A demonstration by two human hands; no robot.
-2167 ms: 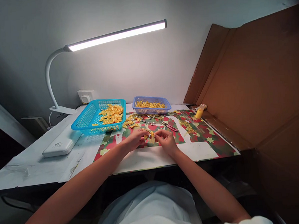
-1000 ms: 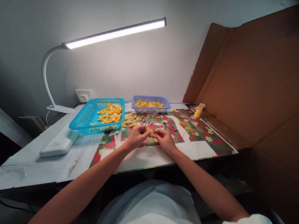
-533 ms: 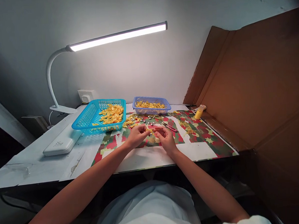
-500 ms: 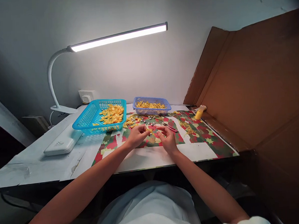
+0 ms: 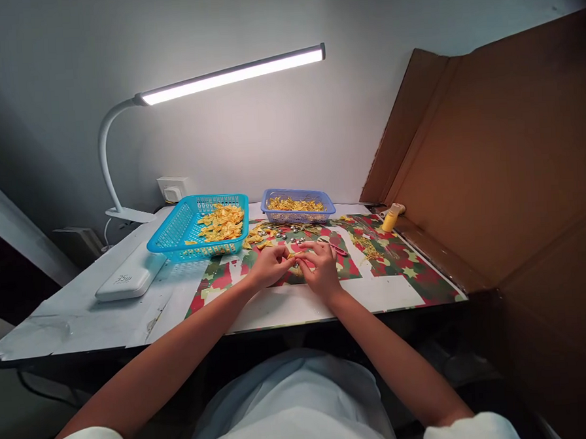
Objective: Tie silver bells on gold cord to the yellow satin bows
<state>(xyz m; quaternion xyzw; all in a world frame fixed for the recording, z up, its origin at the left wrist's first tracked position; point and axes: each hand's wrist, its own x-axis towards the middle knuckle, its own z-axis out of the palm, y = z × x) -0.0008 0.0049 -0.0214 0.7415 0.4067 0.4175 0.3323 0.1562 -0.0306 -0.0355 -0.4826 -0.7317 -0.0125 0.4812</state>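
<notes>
Over the patterned sheet (image 5: 336, 288), my left hand (image 5: 270, 266) pinches a small yellow piece (image 5: 291, 255) between thumb and fingers. My right hand (image 5: 321, 269) meets it from the other side, its fingertips closed at the same piece; whether they grip it or something tiny is too small to tell. Just beyond the hands lie several silvery bells (image 5: 298, 239) and loose yellow bows (image 5: 254, 237). Red-handled snips (image 5: 340, 250) rest beside my right hand, partly hidden by its fingers.
A turquoise basket (image 5: 175, 229) holds yellow bows; a purple basket (image 5: 300, 214) holds gold pieces. A white power bank (image 5: 129, 277) lies left. Gold strands (image 5: 367, 247) and a yellow thread spool (image 5: 389, 222) are right, beside cardboard (image 5: 506, 156). A lamp (image 5: 236, 75) hangs above.
My right hand has moved left, bringing its fingertips from apart to meeting my left hand at the yellow piece. The view has shifted slightly.
</notes>
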